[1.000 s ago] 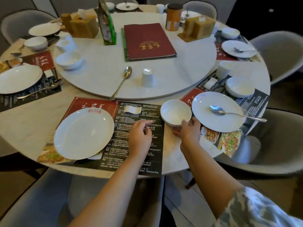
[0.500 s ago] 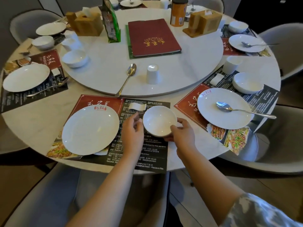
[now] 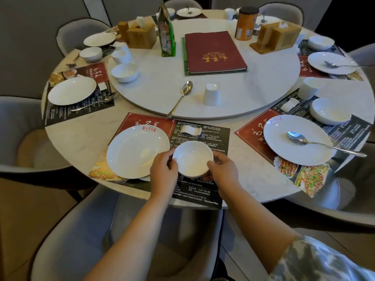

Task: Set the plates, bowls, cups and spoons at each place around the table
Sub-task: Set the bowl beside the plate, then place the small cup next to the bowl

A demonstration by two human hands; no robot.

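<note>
- Both hands are holding the small white bowl [image 3: 192, 158] over the dark half of the near placemat [image 3: 199, 191]. The left hand [image 3: 164, 173] is curling around its left rim and the right hand [image 3: 222, 173] is cupping the lower right side, thumb up on the edge.
- The bowl is sitting just right of the near plate [image 3: 138, 152], and from this angle their rims are looking almost in contact. I honestly can't tell whether the bowl is resting on the mat or hovering a bit above it.
- My guess is that this place is getting its bowl right now and nothing after that is done. The spoon [image 3: 180, 98] and the upside-down cup [image 3: 211, 94] are waiting on the turntable [image 3: 253, 94].
- What I'd be worrying about is the bowl clinking into the plate if it's drifting any further left. Glazed china on glazed china could chip or nudge the plate off its spot.
- The little white rest [image 3: 190, 130] is lying just beyond the bowl, so pushing the bowl forward could knock it askew.
- The placemat is looking like glossy paper, so sliding the bowl instead of lifting it could be dragging the whole mat crooked.
- Reaching across for the cup means passing over the spoon handle, which is poking past the turntable edge. A sleeve catching it is flipping it onto the table.
</note>
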